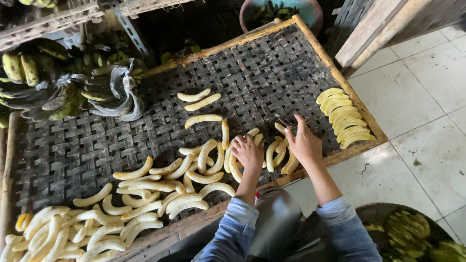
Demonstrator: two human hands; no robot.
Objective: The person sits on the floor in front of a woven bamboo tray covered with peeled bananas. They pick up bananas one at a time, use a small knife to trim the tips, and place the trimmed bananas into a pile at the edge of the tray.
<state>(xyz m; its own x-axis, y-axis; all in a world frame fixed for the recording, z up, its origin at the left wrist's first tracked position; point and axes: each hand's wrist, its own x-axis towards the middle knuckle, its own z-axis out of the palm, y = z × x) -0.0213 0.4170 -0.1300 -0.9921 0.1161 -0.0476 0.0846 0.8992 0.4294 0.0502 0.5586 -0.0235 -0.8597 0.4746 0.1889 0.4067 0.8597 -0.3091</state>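
The left hand is laid knuckles-up on a peeled banana, its fingers curled over the fruit in a loose grasp, while the right hand is closed around a small knife, with the blade seen projecting just beyond the fingertips (the grip itself is hidden under the hand). Between and beneath both sets of fingers a small heap of peeled bananas is spread on the woven tray. Further right of the fingers a neat row of bananas is lined up against the wooden frame; far to the left, unpeeled green bunches are piled. Because the blade is held so near the other hand, a slip could nick a finger, and soft fruit could be bruised if pressed.
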